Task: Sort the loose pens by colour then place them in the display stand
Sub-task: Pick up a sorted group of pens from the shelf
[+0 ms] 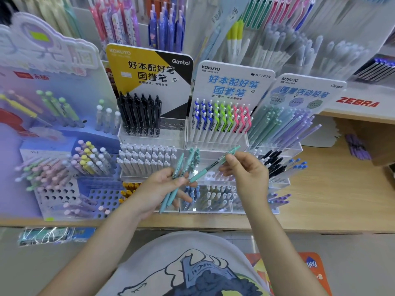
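Sorting step: gathering the mint-green pens into one bunch, judging by what both hands held
Left hand: the left hand (159, 189) had its fingers curled round a bunch of mint pens (181, 178), their clicker ends fanned toward 12 o'clock and their tips pointing to 7 o'clock
Right hand: the right hand (245, 169) pinched a single mint pen (213, 165) between thumb and fingertips, near its clicker end, the pen slanting from 2 o'clock down to 8 o'clock
Meeting point: the single pen's lower end lay at the left fingers, touching or just short of them; which, I could not tell
Display stand: the clear display stand (215, 178) sat behind both hands at 12 o'clock, with open holes showing in the tier between the hands
Doing it well: the single pen probably wanted turning parallel to the bunch, clicker up, before the left fingers loosened to take it
Risk: loosening that grip too far could let the fanned pens slide out toward 7 o'clock
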A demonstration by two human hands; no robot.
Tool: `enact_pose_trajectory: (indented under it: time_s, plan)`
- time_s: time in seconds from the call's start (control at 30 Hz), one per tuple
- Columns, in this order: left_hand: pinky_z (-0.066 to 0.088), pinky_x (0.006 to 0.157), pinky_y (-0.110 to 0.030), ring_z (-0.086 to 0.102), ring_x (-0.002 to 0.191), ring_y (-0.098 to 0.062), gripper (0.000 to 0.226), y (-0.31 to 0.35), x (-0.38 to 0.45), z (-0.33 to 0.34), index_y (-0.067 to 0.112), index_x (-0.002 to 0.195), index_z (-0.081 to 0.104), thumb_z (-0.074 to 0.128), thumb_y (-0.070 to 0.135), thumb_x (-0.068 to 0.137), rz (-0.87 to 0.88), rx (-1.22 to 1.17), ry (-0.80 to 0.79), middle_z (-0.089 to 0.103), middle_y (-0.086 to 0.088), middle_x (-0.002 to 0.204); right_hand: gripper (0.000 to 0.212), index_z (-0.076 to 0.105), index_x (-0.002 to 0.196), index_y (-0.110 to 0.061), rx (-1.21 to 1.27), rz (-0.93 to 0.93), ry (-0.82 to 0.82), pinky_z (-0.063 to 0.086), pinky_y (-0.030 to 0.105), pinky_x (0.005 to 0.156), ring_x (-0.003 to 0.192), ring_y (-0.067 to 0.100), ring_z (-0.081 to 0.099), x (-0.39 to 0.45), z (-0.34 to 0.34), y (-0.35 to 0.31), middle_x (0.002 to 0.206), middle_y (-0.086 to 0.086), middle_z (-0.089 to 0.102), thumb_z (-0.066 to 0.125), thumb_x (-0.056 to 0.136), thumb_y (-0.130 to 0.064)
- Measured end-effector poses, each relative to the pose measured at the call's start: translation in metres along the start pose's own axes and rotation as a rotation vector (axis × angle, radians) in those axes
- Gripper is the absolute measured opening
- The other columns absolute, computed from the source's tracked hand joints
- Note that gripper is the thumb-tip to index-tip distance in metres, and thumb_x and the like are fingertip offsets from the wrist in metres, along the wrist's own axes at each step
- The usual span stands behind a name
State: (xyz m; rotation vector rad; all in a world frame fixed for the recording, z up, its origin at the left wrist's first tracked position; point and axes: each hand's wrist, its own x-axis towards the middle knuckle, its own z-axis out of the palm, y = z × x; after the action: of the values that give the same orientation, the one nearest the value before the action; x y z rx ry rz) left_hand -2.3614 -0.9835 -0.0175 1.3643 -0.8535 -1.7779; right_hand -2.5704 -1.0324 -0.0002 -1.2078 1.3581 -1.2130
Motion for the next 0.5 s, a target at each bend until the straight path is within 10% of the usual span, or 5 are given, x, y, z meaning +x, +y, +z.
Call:
enact_pose_trajectory:
  time_s: [0.33, 0.5]
  plan:
    - [0.047, 0.055, -0.032, 0.07, 0.065, -0.023, 0.022, -0.005, 0.002, -0.011, 0.01, 0.116, 0.064, 0.051, 0.022, 0.103, 0.042, -0.026, 0.131, 0.077, -0.012, 0.097, 0.024, 0.067, 0.085, -0.034, -0.289, -0.138, -0.071, 0.057, 0.032, 0.072, 0.073, 0.015, 0.069, 0.009, 0.007, 0.02, 0.075, -0.008, 0.072, 0.07, 0.09, -0.011]
    - [0.049, 0.055, -0.031, 0.07, 0.07, -0.024, 0.021, -0.005, 0.0, -0.012, 0.011, 0.119, 0.063, 0.052, 0.017, 0.102, 0.06, -0.012, 0.101, 0.076, -0.012, 0.1, 0.005, 0.074, 0.093, -0.012, -0.496, -0.284, -0.163, 0.054, 0.036, 0.071, 0.075, 0.017, 0.064, 0.009, 0.021, 0.036, 0.076, -0.003, 0.068, 0.072, 0.089, -0.014]
